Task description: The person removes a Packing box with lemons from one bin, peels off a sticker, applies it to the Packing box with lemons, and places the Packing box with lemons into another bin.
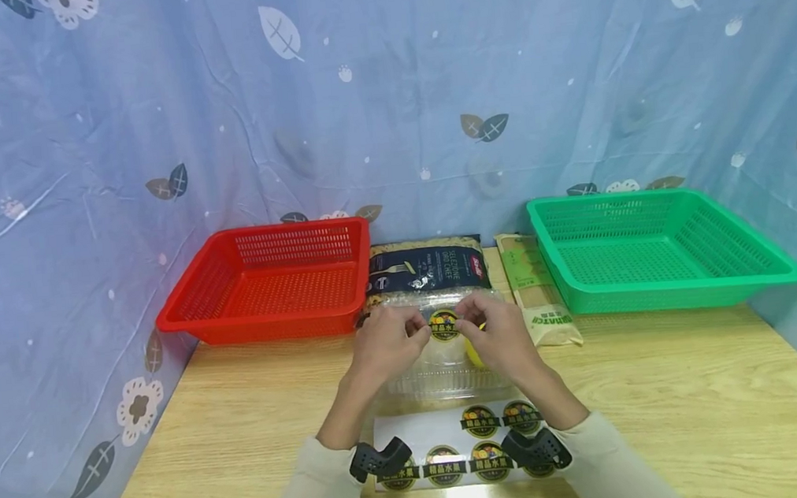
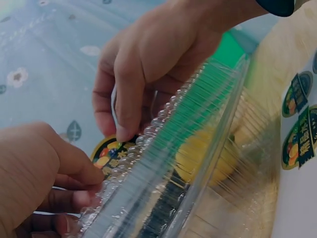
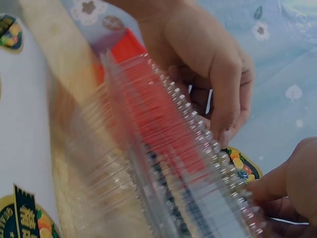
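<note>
Above a clear plastic clamshell box [image 1: 446, 385], both hands hold one round black-and-gold fruit sticker [image 1: 444, 325] by opposite edges. My left hand [image 1: 387, 345] pinches its left side between thumb and fingers. On the other side, the right hand [image 1: 502, 336] has its thumb and fingertips at the sticker's right edge. The sticker is close over the box's ridged lid, as the left wrist view shows. Inside the box lies a yellow fruit [image 2: 205, 156], partly covered by the right hand in the head view. Nearer me, a white sheet of matching stickers [image 1: 414, 429] lies on the table.
A red basket [image 1: 270, 327] stands at the back left and a green basket [image 1: 687, 295] at the back right. Between them lie a dark pasta bag [image 1: 429, 268] and a tan packet [image 1: 535, 288]. A patterned blue curtain [image 1: 384, 84] hangs behind the wooden table [image 1: 668, 399].
</note>
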The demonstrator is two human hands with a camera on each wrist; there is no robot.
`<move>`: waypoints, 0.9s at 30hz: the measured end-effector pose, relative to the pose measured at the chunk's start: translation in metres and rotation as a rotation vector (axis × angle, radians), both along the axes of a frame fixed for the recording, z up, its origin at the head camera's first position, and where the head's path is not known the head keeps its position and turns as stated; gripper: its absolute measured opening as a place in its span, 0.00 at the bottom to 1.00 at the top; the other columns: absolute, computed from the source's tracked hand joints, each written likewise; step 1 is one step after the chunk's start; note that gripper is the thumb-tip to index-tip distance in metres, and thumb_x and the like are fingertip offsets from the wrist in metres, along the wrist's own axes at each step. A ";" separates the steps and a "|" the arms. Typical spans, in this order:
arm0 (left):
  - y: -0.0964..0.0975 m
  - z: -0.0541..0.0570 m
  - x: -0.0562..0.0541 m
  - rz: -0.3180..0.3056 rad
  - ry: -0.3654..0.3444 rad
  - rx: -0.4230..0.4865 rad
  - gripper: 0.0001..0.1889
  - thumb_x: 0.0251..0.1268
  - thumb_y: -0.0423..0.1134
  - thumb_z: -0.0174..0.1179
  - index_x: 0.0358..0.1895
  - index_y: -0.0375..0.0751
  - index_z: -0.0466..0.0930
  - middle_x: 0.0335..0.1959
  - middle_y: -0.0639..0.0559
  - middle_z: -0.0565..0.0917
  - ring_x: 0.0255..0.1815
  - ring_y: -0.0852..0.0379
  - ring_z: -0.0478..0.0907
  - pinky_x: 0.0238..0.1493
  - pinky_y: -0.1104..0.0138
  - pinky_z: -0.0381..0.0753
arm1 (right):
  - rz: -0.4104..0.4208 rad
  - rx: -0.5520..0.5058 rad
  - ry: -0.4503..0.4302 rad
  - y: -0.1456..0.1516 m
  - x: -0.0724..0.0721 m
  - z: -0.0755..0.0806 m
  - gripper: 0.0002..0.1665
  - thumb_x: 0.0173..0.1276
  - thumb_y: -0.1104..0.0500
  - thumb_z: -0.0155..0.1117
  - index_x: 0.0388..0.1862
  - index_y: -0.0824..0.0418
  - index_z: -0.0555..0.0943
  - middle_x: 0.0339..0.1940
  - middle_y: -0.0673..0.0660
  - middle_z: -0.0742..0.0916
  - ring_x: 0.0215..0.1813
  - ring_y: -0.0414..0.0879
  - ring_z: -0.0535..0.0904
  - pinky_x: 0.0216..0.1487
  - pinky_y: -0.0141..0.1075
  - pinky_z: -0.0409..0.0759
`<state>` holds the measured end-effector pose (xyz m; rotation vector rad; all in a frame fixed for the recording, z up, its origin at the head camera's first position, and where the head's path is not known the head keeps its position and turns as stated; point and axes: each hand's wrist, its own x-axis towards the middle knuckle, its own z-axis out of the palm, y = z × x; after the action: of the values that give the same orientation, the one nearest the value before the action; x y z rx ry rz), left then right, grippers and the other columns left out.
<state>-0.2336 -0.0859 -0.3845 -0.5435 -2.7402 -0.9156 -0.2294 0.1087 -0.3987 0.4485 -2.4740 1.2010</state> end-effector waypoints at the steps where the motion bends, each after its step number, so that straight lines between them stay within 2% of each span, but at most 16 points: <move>1: 0.001 0.000 0.000 0.008 0.001 -0.017 0.07 0.64 0.40 0.64 0.27 0.52 0.84 0.19 0.62 0.77 0.22 0.60 0.71 0.22 0.66 0.70 | -0.002 0.016 0.010 0.000 -0.001 -0.001 0.07 0.64 0.70 0.70 0.39 0.62 0.83 0.29 0.52 0.85 0.31 0.43 0.80 0.36 0.37 0.81; 7: 0.004 -0.002 -0.002 0.048 -0.009 -0.099 0.06 0.66 0.43 0.65 0.29 0.53 0.85 0.18 0.61 0.75 0.20 0.59 0.68 0.21 0.65 0.66 | -0.032 0.087 0.052 -0.002 -0.003 -0.003 0.07 0.63 0.70 0.71 0.38 0.62 0.83 0.27 0.52 0.84 0.28 0.43 0.77 0.32 0.37 0.78; 14: 0.008 -0.004 -0.002 0.064 -0.017 -0.141 0.07 0.66 0.44 0.65 0.29 0.53 0.83 0.18 0.60 0.74 0.22 0.58 0.68 0.22 0.65 0.65 | -0.093 0.206 0.150 -0.006 -0.001 -0.007 0.08 0.60 0.71 0.73 0.38 0.66 0.84 0.31 0.58 0.88 0.34 0.51 0.84 0.38 0.44 0.84; 18: 0.009 -0.005 -0.002 0.092 -0.002 -0.166 0.08 0.66 0.44 0.65 0.28 0.54 0.82 0.17 0.60 0.74 0.21 0.58 0.68 0.21 0.65 0.64 | -0.104 0.231 0.174 -0.008 0.000 -0.008 0.09 0.60 0.71 0.73 0.38 0.65 0.84 0.30 0.58 0.88 0.32 0.51 0.84 0.36 0.43 0.84; 24: 0.009 -0.007 -0.002 0.113 -0.020 -0.171 0.07 0.65 0.44 0.66 0.28 0.54 0.83 0.17 0.59 0.74 0.21 0.57 0.68 0.20 0.64 0.64 | -0.113 0.248 0.167 -0.010 0.000 -0.011 0.09 0.60 0.71 0.73 0.38 0.64 0.83 0.29 0.56 0.88 0.30 0.49 0.84 0.33 0.40 0.84; 27: 0.009 -0.007 -0.002 0.121 -0.025 -0.166 0.07 0.64 0.43 0.66 0.27 0.53 0.83 0.18 0.59 0.75 0.21 0.57 0.69 0.21 0.64 0.66 | -0.112 0.265 0.193 -0.010 0.000 -0.013 0.09 0.60 0.71 0.73 0.36 0.63 0.82 0.30 0.57 0.88 0.31 0.49 0.84 0.33 0.40 0.84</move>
<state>-0.2356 -0.0767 -0.3916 -0.3898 -2.8529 -0.6755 -0.2295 0.0982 -0.4113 0.4644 -2.4599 0.7523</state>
